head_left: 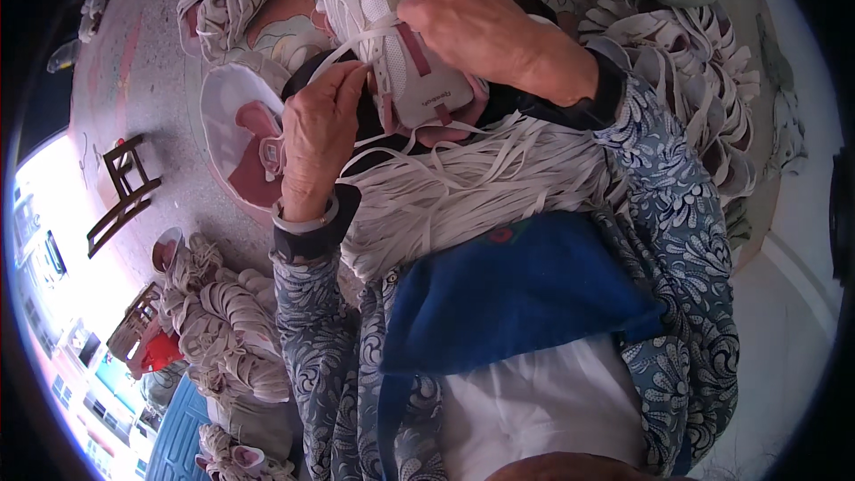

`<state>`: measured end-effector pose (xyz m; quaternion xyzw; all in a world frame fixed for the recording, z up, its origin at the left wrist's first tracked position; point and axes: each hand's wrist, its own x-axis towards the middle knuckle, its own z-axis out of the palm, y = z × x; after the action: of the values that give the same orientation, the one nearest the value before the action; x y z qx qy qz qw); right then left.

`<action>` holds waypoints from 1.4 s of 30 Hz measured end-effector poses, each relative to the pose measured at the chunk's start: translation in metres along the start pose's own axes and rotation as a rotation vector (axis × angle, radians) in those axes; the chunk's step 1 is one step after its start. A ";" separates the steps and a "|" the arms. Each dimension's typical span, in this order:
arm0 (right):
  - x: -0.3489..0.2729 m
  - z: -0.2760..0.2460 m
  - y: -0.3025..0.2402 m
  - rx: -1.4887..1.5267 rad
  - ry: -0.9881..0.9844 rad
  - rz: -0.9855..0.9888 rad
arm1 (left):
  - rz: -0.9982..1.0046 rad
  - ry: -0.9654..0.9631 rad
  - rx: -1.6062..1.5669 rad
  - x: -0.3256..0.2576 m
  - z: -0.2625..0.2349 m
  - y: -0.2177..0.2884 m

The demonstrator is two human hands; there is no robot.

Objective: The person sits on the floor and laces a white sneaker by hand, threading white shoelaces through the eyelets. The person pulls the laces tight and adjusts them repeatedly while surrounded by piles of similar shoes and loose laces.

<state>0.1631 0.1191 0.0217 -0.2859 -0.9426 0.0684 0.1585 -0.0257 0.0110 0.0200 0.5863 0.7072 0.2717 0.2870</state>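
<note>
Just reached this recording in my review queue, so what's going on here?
A person has both hands at a pale shoe upper with pink trim. A white lace curves between the left hand and the right hand; the exact grip is unclear. A thick bundle of pale laces lies in front of the person's body, with stacked uppers nearby.
</note>
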 end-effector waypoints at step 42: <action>-0.025 -0.005 0.019 0.572 0.140 0.274 | 0.279 -0.024 0.080 0.052 0.001 -0.018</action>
<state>0.1942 0.1214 0.0157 -0.3582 -0.8246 0.3314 0.2861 -0.0450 0.0595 0.0018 0.6929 0.6257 0.2736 0.2314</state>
